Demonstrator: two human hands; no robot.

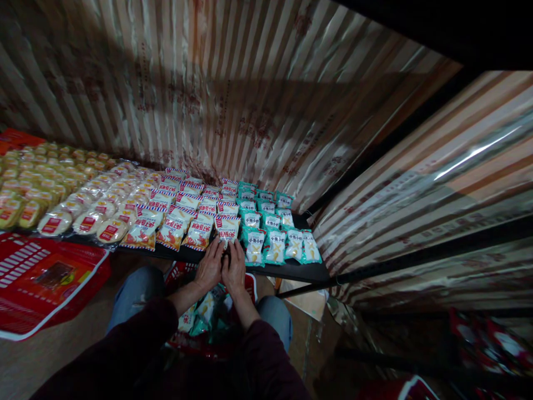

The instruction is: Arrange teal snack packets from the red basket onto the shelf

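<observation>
On the black shelf, a white-and-orange snack bag (227,226) with a striped top edge stands at the front of its row. The fingers of my left hand (209,264) are on its lower left side, and those of my right hand (234,269) are on its lower right. Both hands close on the bag from the front, side by side, partly covering its bottom. Left of it are rows of matching bags (199,230). To the right stand rows of green-and-white snack bags (276,244). Between my knees, a red basket (255,286) holds several green and white bags (206,311).
Round wrapped pastries (89,221) and yellow packs (31,211) fill the shelf's left. A second red basket (97,261) with a package inside is at the lower left. Striped plastic sheeting (233,111) hangs behind; a dark metal post (387,136) rises at the right.
</observation>
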